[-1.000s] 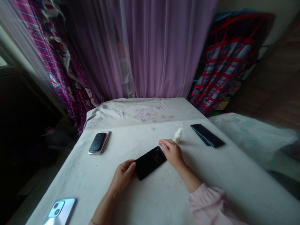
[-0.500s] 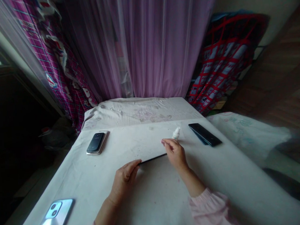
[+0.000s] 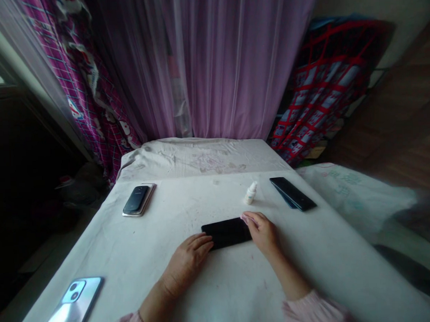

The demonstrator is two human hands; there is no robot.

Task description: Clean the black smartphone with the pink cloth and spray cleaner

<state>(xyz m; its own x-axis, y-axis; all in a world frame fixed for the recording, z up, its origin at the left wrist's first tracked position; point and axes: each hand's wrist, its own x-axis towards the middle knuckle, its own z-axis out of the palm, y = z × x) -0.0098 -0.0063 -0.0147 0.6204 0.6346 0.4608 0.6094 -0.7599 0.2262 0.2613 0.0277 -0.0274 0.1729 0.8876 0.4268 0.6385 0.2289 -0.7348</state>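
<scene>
A black phone (image 3: 226,232) lies flat and crosswise on the white cloth-covered table (image 3: 221,293), in the middle. My left hand (image 3: 186,262) rests on the cloth with its fingertips pressed on the phone's near-left corner. At the phone's right end, my right hand (image 3: 262,230) grips it with curled fingers. Both wrists are in pink sleeves.
A small white bottle (image 3: 250,192) stands just beyond the right hand. Dark phones (image 3: 292,193) lie stacked at the right, a dark phone (image 3: 138,200) on a light one at the left, and a pale blue phone (image 3: 73,302) at the near-left edge. A purple curtain (image 3: 210,61) hangs behind.
Both hands turned the black phone over: it was tilted face up, then stood on edge, and now lies flat, a little nearer to me.
</scene>
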